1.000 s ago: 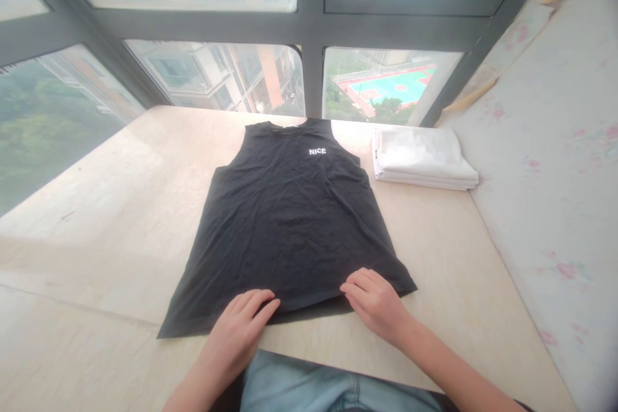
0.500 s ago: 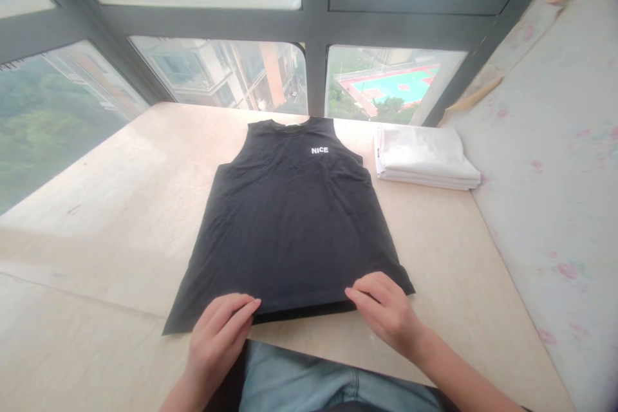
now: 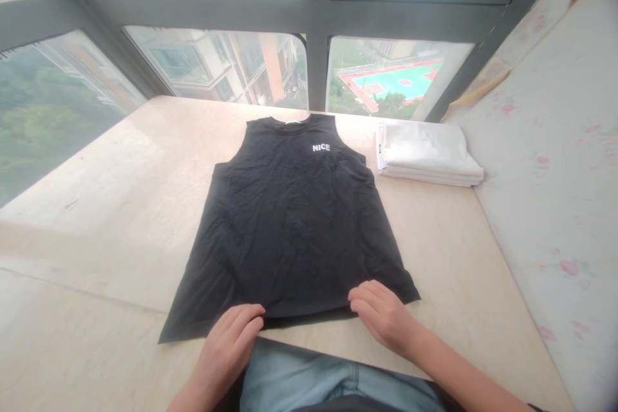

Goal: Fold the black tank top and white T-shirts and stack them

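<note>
A black sleeveless shirt [image 3: 294, 225] with small white "NICE" lettering on its chest lies spread out, front side up, its neckline toward the window and its hem toward me. My left hand [image 3: 232, 338] pinches the hem left of the middle. Further right along the same hem, my right hand [image 3: 381, 315] is closed on the fabric with bent fingers. Between the hands the upper hem layer sits slightly apart from the lower one. Soft wrinkles cross the shirt's body, and its bottom left corner points outward.
The shirt lies on a pale beige ledge [image 3: 96, 219]. At the back right a folded stack of white cloth [image 3: 425, 151] rests close to the flower-patterned wall [image 3: 555, 206]. Grey window frames [image 3: 316, 64] close off the far side. My lap in blue jeans [image 3: 313, 376] is at the near edge.
Both hands have shifted slightly toward me and down with the hem. The cloth between them now sags a little, and more wrinkles show. My view has tilted slightly.
</note>
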{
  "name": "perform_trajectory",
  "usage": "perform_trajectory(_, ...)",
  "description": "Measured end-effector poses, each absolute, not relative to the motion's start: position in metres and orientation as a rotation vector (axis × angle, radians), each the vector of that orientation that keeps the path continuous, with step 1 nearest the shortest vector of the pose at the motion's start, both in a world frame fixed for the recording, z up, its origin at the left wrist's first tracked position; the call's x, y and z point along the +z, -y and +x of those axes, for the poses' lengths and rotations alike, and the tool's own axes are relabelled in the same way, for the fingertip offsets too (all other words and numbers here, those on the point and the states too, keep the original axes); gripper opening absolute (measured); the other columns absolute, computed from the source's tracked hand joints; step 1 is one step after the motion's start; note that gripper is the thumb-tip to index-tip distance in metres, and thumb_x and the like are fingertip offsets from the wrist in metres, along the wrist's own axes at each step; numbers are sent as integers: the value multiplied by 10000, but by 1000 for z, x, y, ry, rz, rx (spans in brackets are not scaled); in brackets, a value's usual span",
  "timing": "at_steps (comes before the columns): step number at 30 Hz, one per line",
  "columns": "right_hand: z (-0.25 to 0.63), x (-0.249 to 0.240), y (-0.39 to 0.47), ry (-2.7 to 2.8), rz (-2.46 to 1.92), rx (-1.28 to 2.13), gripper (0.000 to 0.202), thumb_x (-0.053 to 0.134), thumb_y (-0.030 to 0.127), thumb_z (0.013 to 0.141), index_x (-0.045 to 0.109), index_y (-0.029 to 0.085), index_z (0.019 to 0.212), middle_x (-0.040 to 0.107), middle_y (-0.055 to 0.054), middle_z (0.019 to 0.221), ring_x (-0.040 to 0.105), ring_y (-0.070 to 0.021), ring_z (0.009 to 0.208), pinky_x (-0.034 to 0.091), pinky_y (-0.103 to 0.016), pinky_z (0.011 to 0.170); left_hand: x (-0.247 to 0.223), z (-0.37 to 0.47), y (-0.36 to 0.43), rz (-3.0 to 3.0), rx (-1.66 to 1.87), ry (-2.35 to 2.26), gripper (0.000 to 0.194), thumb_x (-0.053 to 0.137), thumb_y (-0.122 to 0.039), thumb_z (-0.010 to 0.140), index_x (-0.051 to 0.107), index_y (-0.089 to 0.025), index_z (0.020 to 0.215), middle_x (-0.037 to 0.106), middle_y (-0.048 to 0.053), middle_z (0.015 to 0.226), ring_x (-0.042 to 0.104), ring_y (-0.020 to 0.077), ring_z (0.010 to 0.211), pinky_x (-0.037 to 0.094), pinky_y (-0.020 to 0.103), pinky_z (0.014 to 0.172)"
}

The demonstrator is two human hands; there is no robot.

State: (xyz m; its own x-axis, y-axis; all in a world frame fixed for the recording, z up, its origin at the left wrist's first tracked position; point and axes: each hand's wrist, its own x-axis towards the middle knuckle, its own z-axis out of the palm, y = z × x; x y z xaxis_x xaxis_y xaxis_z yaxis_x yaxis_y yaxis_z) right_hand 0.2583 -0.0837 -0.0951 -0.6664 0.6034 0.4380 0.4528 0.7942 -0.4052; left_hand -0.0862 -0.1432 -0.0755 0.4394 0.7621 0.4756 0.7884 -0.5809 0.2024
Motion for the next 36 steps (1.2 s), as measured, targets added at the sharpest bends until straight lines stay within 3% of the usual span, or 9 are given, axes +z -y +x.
perform_trajectory(5, 260, -95, 83, 2460, -786, 338, 277, 406, 28, 947, 643, 164, 901, 663, -85, 986, 537, -179, 835, 446, -330, 741, -82, -93, 146, -2697, -775, 1382, 277, 493, -4, 911, 680, -174, 1027, 712, 92, 1068, 642, 196, 1016, 539, 335, 890)
perform_trajectory(8, 261, -89, 81, 2532, -785, 401, 201, 463, 107, 954, 649, 150, 1017, 653, -101, 1025, 542, -198, 867, 447, -352, 756, -82, -95, 146, -2751, -720, 1400, 202, 572, -124, 933, 673, -164, 1104, 701, 104, 1087, 636, 207, 1018, 539, 349, 896)
perform_trajectory(11, 261, -85, 78, 2603, -778, 406, 128, 553, 219, 953, 646, 151, 1009, 647, -98, 1034, 543, -209, 878, 435, -361, 753, -78, -92, 144, -2759, -664, 1428, 173, 616, -201, 932, 675, -157, 1089, 693, 103, 1068, 638, 207, 997, 538, 347, 886)
perform_trajectory(15, 258, -86, 75, 2589, -776, 280, 167, 492, 103, 951, 638, 165, 900, 643, -66, 942, 524, -176, 795, 400, -334, 713, -70, -88, 138, -2725, -641, 1412, 139, 563, -128, 944, 681, -160, 1011, 691, 82, 1016, 638, 179, 928, 530, 321, 860)
perform_trajectory(24, 245, -93, 68, 2459, -944, 321, 126, 471, 122, 914, 580, 169, 871, 601, -56, 844, 517, -184, 785, 423, -321, 718, -63, -93, 137, -2751, -541, 1348, 252, 486, -93, 937, 691, -152, 1071, 696, 108, 1066, 648, 200, 972, 544, 333, 878)
perform_trajectory(31, 252, -98, 56, 2553, -805, 260, 169, 540, 284, 988, 556, 187, 851, 574, -32, 795, 539, -167, 736, 435, -297, 677, -69, -103, 135, -2715, -605, 1303, 144, 617, -168, 920, 693, -144, 1040, 705, 100, 1037, 661, 200, 959, 551, 342, 895)
perform_trajectory(36, 260, -87, 52, 2611, -781, 365, 90, 523, 169, 963, 594, 176, 908, 610, -53, 867, 569, -174, 777, 463, -297, 680, -71, -112, 133, -2745, -566, 1257, 192, 641, -231, 921, 685, -125, 1075, 702, 117, 1059, 660, 210, 970, 553, 352, 906)
